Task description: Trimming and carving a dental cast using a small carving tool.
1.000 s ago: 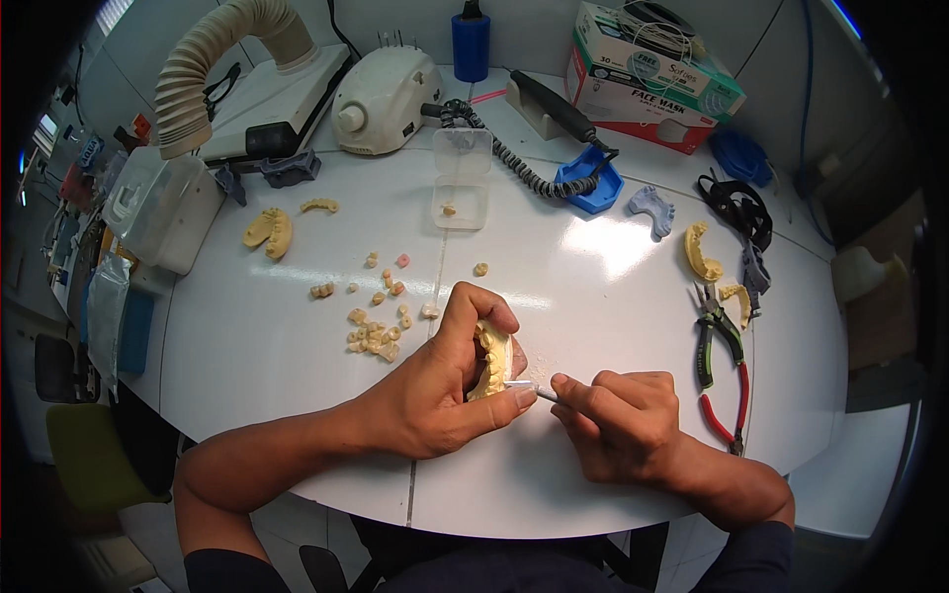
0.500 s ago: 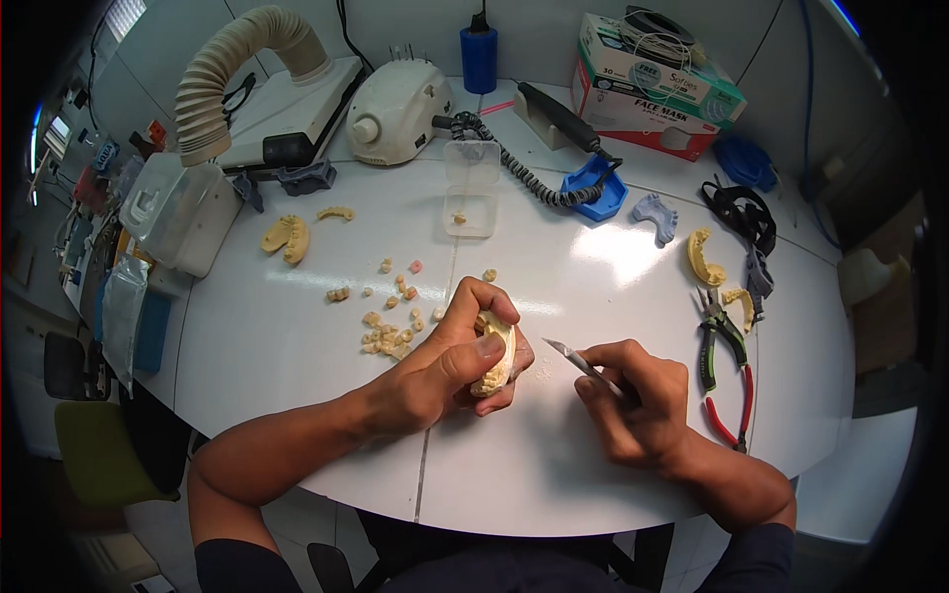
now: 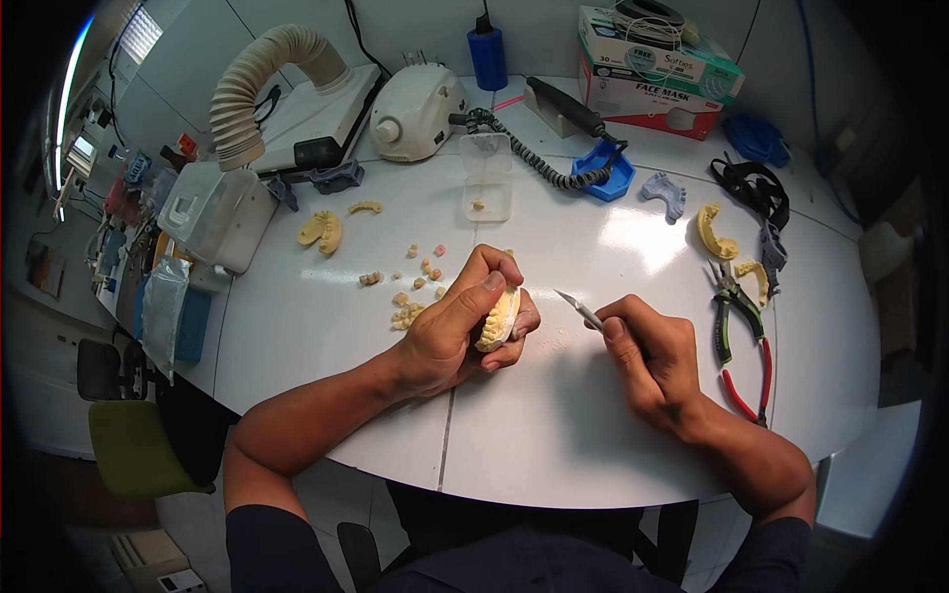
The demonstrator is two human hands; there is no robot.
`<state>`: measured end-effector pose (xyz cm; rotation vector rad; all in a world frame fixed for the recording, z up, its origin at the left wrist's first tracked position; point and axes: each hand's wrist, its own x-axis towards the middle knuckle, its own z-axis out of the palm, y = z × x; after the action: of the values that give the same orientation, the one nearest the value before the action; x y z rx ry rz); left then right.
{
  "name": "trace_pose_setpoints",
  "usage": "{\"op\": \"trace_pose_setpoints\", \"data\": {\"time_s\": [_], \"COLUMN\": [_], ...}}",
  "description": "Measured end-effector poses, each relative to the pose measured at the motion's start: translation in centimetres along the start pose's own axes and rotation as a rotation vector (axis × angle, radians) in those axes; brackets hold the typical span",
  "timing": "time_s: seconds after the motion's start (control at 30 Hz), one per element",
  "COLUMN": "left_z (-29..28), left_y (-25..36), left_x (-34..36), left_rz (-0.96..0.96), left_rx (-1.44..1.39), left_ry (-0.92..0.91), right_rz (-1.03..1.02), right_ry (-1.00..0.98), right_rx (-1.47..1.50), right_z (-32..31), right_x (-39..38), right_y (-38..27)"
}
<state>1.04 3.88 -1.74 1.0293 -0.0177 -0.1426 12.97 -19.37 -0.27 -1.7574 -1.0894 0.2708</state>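
My left hand (image 3: 457, 326) is closed round a pale yellow dental cast (image 3: 499, 321), with its row of teeth showing toward me and my thumb on its upper end. To the right, my right hand (image 3: 652, 361) grips a craft knife (image 3: 581, 308) like a pen, its pointed blade toward the cast but apart from it. Pale shavings (image 3: 556, 339) lie on the white table between the hands. Several small tooth-coloured crowns (image 3: 406, 314) are scattered left of my left hand, with a pink piece (image 3: 440, 250) among them.
Pliers (image 3: 741, 341) with red and green handles lie at the right, near yellow casts (image 3: 714, 235) and a grey one (image 3: 664, 194). A clear hinged box (image 3: 485, 201), a handpiece control unit (image 3: 415, 117) and a ribbed suction hose (image 3: 267, 79) stand farther back. Another yellow cast (image 3: 321, 231) lies left.
My view has shifted, so the scene sits farther right. The cast is turned so more of its teeth show, and my left thumb has moved up it. The knife stays apart from it.
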Motion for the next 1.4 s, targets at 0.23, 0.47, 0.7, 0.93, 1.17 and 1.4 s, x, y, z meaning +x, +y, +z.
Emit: {"op": "trace_pose_setpoints", "data": {"time_s": [0.23,0.47,0.7,0.93,1.17,1.4], "left_z": [0.08,-0.11,-0.25,-0.06,-0.05,-0.38], "left_y": [0.08,0.56,0.29,0.42,0.39,0.29], "left_x": [-0.13,-0.24,-0.07,-0.17,-0.13,-0.24], "left_rz": [-0.008,-0.037,-0.030,-0.048,-0.062,-0.066], "left_rx": [-0.039,-0.072,-0.078,-0.107,-0.112,-0.184], "left_ry": [0.003,-0.027,0.007,0.028,0.021,0.004], "right_rz": [0.056,0.038,-0.003,-0.018,0.019,0.049], "right_ry": [0.004,0.003,-0.001,-0.017,-0.044,-0.065], "right_rx": [0.006,0.013,0.002,-0.006,-0.017,-0.012], "right_z": [-0.07,0.11,0.04,-0.07,-0.24,-0.45], "right_x": [0.06,0.20,0.31,0.23,0.08,0.30], "right_y": [-0.12,-0.03,0.23,0.12,-0.23,-0.36]}}
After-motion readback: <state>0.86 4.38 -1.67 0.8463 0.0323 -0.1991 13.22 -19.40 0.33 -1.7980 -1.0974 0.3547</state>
